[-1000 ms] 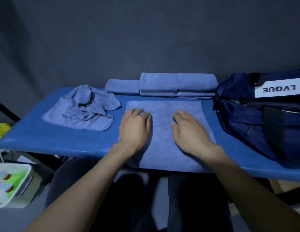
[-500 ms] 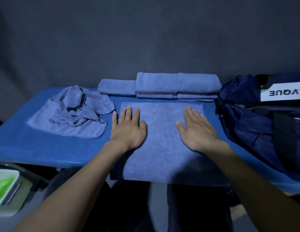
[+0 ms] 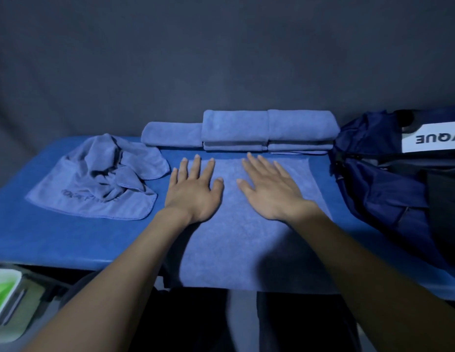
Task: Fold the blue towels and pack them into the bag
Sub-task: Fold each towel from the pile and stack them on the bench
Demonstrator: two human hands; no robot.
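A blue towel [image 3: 236,240] lies spread flat on the blue table [image 3: 56,240], its near edge hanging over the front. My left hand [image 3: 193,189] presses flat on the towel's far left part, fingers straight. My right hand [image 3: 269,189] lies flat beside it near the towel's far middle. Behind them, folded blue towels [image 3: 267,128] are stacked along the back, with a single one [image 3: 171,134] to their left. A crumpled blue towel [image 3: 99,179] lies at the left. The navy bag [image 3: 399,186] sits at the right.
A dark grey cloth backdrop hangs right behind the table. A white tray with green contents [image 3: 4,298] sits low at the left, below the table's front edge. My dark-clothed legs show under the table.
Both hands have slid away from me over the spread towel toward its far edge, fingers straightening from a loose curl. The right hand has also moved inward toward the left one.
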